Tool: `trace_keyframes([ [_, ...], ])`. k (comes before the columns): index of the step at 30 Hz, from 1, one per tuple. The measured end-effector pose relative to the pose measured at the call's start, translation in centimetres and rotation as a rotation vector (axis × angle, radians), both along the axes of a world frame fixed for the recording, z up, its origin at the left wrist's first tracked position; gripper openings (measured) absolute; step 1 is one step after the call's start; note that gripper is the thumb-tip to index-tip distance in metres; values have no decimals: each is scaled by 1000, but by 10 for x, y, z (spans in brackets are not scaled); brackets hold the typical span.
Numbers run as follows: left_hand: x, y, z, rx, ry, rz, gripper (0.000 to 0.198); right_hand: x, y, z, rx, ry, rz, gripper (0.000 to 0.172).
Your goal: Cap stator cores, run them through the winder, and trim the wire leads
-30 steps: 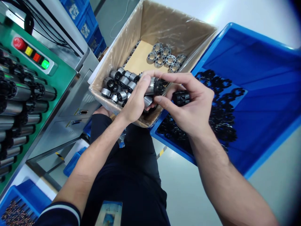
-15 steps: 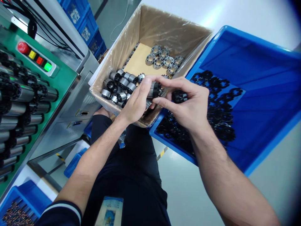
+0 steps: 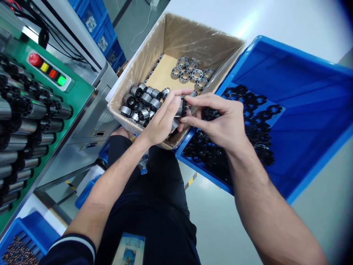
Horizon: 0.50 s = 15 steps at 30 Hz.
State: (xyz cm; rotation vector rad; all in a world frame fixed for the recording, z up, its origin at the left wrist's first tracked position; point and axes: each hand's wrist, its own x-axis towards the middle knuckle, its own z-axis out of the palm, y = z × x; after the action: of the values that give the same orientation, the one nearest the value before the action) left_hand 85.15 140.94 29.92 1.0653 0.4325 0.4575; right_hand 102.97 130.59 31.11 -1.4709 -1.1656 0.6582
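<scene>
My left hand [image 3: 162, 121] is closed around a metal ring core [image 3: 180, 110], partly hidden by the fingers, above the front of the lined cardboard box [image 3: 193, 36]. Against the core's right side, my right hand [image 3: 226, 119] pinches a black slotted plastic end piece [image 3: 185, 109] between thumb and forefinger. More black plastic pieces [image 3: 209, 113] are tucked in the right palm. Below and left of my hands, silver ring cores with black ends [image 3: 145, 98] lie heaped in the box. Bare metal ring cores [image 3: 185, 76] stand on a cardboard sheet [image 3: 162, 75] behind them.
To the right, a large blue bin [image 3: 309, 110] holds many black plastic pieces [image 3: 257, 136]. A green machine top [image 3: 82, 90] on the left carries rows of metal cylinders [image 3: 24, 125] and a button panel [image 3: 49, 70]. Blue crates [image 3: 95, 22] are stacked behind.
My right thumb and forefinger have shifted slightly and press closer against the core's end. Both hands stay over the box front. The view has moved a little.
</scene>
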Motion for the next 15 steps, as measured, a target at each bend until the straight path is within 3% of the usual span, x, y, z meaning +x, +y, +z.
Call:
trace_keyframes([
  [2,2,2,3,-19,22,-12,57,-1,1,4,-7,25,-20,54],
  [5,7,4,8,-39,67,75,58,-3,4,7,-16,182,-160,31],
  [8,11,6,8,-100,96,210,59,1,4,3,-14,323,-273,62],
  [15,11,6,5,-36,64,173,55,-1,-2,-12,-61,463,-22,51],
])
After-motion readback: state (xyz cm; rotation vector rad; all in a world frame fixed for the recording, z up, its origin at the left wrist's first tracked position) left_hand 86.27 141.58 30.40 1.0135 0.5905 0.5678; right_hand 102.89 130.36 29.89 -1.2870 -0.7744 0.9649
